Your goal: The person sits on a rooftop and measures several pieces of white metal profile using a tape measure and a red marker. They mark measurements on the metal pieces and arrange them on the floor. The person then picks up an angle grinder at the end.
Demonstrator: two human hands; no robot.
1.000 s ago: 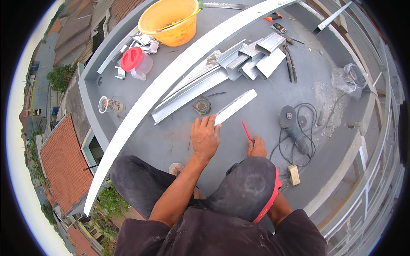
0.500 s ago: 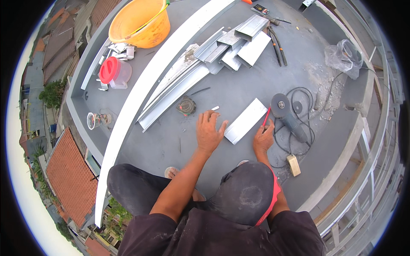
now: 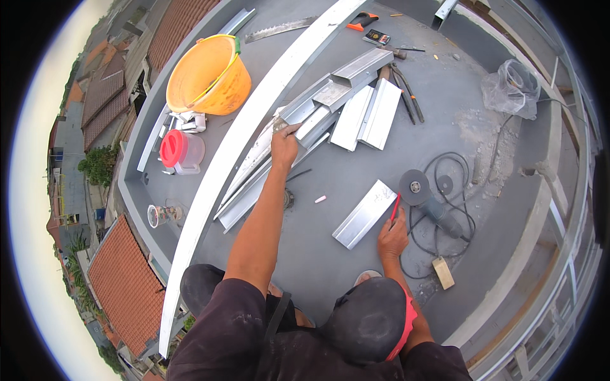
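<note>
My left hand (image 3: 284, 147) reaches forward to the pile of silvery metal channels, its fingers closed on the near end of a metal channel (image 3: 301, 113). Between the fingers of my right hand (image 3: 393, 240) is a thin red pencil (image 3: 395, 207), pointing away from me. Just left of that hand lies a short cut piece of channel (image 3: 365, 214), flat on the grey floor. An angle grinder (image 3: 438, 213) rests to the right, its disc near the pencil tip. My left forearm partly hides a tape measure (image 3: 289, 199). A small whitish stick (image 3: 320, 199) lies between my arms.
A long white curved beam (image 3: 238, 124) crosses the left side. Beyond it stand an orange bucket (image 3: 219, 79) and a red-lidded tub (image 3: 181, 151). Pliers (image 3: 408, 95), a handsaw (image 3: 279, 29), the grinder's coiled cable (image 3: 467, 166) and a wooden block (image 3: 443, 273) lie around. A low wall borders the right.
My left hand has moved forward from the floor beside the short piece to the channel pile. Some channels there have shifted. My right hand keeps the pencil; the whole view has tilted slightly.
</note>
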